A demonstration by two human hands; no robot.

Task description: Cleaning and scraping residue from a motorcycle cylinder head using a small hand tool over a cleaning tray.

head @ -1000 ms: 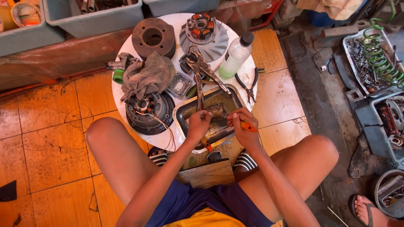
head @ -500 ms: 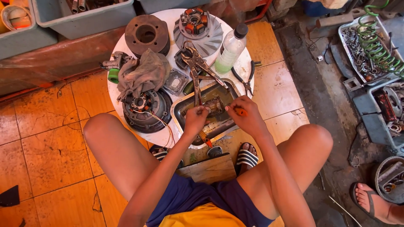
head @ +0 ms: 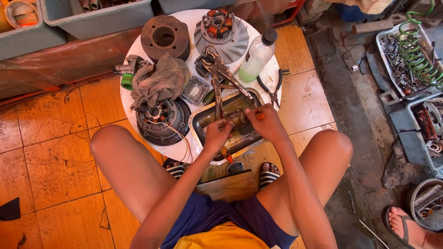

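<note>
Both hands work over a grimy rectangular metal tray [head: 203,121] near the front edge of the round white desk [head: 134,99]. The left hand [head: 217,131] is closed around a small cylindrical engine part [head: 236,117] held in the tray; the right hand [head: 266,122] pinches an orange-handled tool [head: 260,116] against it. Beside the tray lie a stator assembly [head: 161,119], a rag [head: 159,79] and a clear plastic bottle [head: 256,55]. A grey bin [head: 92,20] behind holds metal pieces.
</note>
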